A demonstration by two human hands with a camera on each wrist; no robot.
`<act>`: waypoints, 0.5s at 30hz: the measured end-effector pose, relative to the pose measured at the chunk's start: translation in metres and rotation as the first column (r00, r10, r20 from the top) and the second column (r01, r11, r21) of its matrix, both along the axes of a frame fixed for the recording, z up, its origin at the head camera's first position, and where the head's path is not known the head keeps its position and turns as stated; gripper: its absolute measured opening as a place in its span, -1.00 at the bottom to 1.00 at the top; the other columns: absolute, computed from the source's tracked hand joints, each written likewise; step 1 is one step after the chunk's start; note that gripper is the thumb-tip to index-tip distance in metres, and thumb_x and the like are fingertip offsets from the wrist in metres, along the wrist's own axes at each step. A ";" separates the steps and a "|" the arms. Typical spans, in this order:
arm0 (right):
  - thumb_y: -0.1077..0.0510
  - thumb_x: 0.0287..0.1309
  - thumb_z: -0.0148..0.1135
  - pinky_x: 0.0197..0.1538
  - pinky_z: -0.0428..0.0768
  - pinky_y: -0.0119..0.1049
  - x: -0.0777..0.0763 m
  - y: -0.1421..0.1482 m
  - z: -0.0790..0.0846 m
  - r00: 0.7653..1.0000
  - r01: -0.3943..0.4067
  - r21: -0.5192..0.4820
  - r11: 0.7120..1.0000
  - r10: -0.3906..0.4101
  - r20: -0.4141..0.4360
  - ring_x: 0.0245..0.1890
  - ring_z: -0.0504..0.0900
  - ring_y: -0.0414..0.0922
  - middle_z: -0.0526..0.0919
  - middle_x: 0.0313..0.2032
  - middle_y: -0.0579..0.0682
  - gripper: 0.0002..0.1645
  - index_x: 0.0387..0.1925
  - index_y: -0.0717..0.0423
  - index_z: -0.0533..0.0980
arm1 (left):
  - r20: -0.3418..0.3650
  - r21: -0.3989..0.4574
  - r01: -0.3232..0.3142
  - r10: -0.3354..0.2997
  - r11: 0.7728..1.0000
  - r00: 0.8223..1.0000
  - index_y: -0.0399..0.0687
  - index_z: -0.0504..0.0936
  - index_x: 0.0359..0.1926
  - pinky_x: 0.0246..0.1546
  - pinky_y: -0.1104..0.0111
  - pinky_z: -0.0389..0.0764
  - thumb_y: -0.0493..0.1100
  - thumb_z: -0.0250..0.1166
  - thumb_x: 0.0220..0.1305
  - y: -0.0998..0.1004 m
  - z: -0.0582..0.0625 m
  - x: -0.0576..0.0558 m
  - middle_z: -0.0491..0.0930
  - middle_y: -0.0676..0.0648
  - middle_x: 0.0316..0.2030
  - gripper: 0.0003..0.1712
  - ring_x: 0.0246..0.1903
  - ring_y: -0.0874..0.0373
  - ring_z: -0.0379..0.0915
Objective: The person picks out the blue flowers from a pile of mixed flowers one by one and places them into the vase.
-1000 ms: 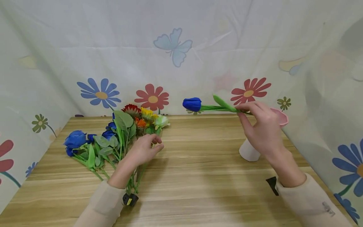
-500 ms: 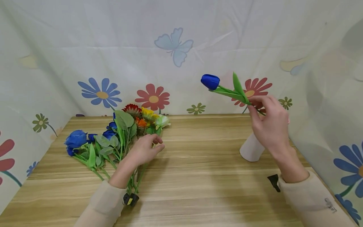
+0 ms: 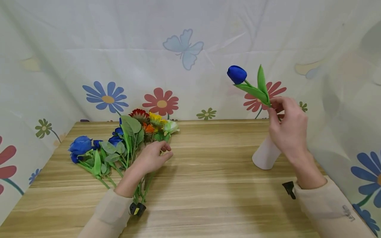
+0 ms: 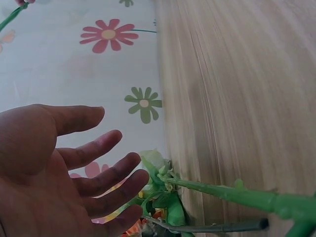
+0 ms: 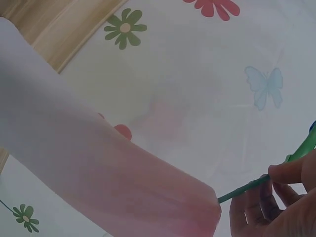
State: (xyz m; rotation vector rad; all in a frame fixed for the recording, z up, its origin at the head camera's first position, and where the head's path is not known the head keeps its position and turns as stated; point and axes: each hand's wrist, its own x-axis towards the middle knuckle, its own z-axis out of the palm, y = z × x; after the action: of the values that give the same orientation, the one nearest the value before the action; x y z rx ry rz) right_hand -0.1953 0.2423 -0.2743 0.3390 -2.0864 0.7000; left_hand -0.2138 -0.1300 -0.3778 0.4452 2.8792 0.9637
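Observation:
My right hand [image 3: 290, 129] pinches the green stem of an artificial blue tulip [image 3: 237, 74] between thumb and fingers. The bloom tilts up and to the left. Below that hand stands a pale vase [image 3: 265, 153], its top hidden behind the hand in the head view. In the right wrist view the stem [image 5: 244, 189] runs to the pinkish mouth of the vase [image 5: 123, 163], its lower end out of sight there. My left hand [image 3: 153, 155], fingers loosely bent and holding nothing, hovers over a heap of artificial flowers. A white flower [image 3: 170, 127] lies just beyond its fingers.
Blue roses [image 3: 80, 145], a red flower [image 3: 139, 114] and a yellow flower [image 3: 156, 118] lie in the heap on the left of the wooden table [image 3: 202, 185]. Black pieces show beside both sleeves. A patterned cloth [image 3: 134, 59] hangs behind and along the sides.
The right hand has moved right and turned the tulip from nearly level to tilted upward, bringing its stem over the vase. The left hand has stayed in place.

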 end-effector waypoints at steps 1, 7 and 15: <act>0.46 0.31 0.23 -0.19 0.33 -0.62 0.000 0.000 0.000 1.000 0.000 0.000 1.000 0.000 0.006 -0.28 0.59 0.11 0.60 -0.25 0.29 -0.78 -0.03 0.46 0.57 | 0.001 -0.001 -0.001 0.001 1.000 1.000 -0.12 0.66 0.01 -0.08 0.06 0.58 -0.04 0.30 0.47 0.000 0.000 0.000 0.64 -0.21 0.00 -0.73 -0.07 -0.08 0.56; 0.43 0.36 0.16 -0.18 0.32 -0.61 -0.001 0.003 0.000 0.999 0.017 -0.013 1.000 -0.016 0.037 -0.24 0.58 0.15 0.60 -0.21 0.32 -0.77 0.00 0.48 0.55 | 0.000 0.003 0.002 -0.002 1.000 1.000 -0.12 0.66 0.00 -0.11 0.09 0.59 -0.04 0.30 0.47 -0.001 -0.001 0.000 0.65 -0.21 -0.01 -0.73 -0.11 -0.04 0.57; 0.42 0.39 0.14 -0.18 0.30 -0.53 -0.005 0.010 -0.004 0.994 0.052 -0.022 0.998 -0.049 0.102 -0.21 0.56 0.21 0.59 -0.19 0.34 -0.73 0.06 0.47 0.54 | -0.003 0.009 0.011 -0.011 1.000 1.000 -0.13 0.66 -0.02 -0.13 0.09 0.57 -0.06 0.31 0.46 -0.001 -0.003 -0.001 0.65 -0.20 -0.04 -0.75 -0.13 -0.04 0.56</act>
State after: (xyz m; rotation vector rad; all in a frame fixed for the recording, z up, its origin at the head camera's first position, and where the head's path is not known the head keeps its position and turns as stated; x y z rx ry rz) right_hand -0.2001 0.2520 -0.2778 0.2400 -2.1725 0.7257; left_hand -0.2147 -0.1306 -0.3803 0.4625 2.8729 0.9752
